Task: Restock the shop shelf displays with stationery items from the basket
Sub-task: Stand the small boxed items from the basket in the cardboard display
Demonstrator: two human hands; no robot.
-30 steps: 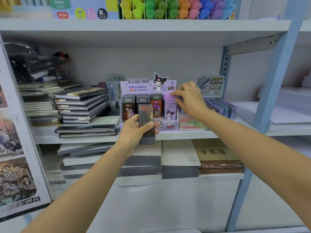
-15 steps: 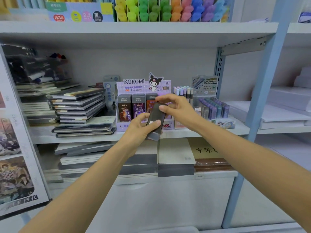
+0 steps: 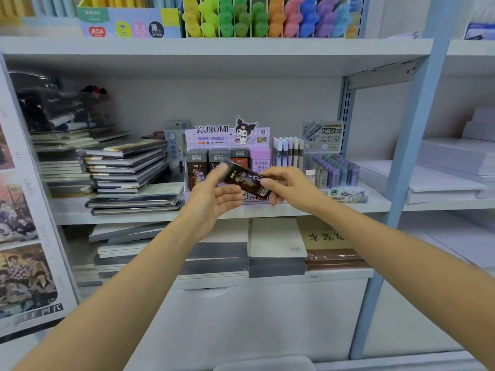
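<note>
A small dark box (image 3: 245, 179) with printed artwork is held tilted in front of the purple Kuromi display box (image 3: 227, 136) on the middle shelf. My right hand (image 3: 288, 187) pinches its right end. My left hand (image 3: 214, 196) touches its left end with thumb and fingertips, palm turned up and fingers loose. The display holds a row of similar upright boxes: dark ones (image 3: 197, 167) at left and a lilac one (image 3: 260, 160) at right. The basket is out of view.
Stacked notebooks (image 3: 126, 170) lie left of the display. Pen refills (image 3: 288, 151) and a small tube display (image 3: 333, 171) stand to its right. The blue shelf upright (image 3: 409, 162) rises on the right. Paper pads (image 3: 276, 239) fill the shelf below, coloured highlighters (image 3: 267, 17) the shelf above.
My right hand left the display, came to the dark box and took its end. The box turned from upright to lying sideways, artwork facing me. My left hand's grip loosened.
</note>
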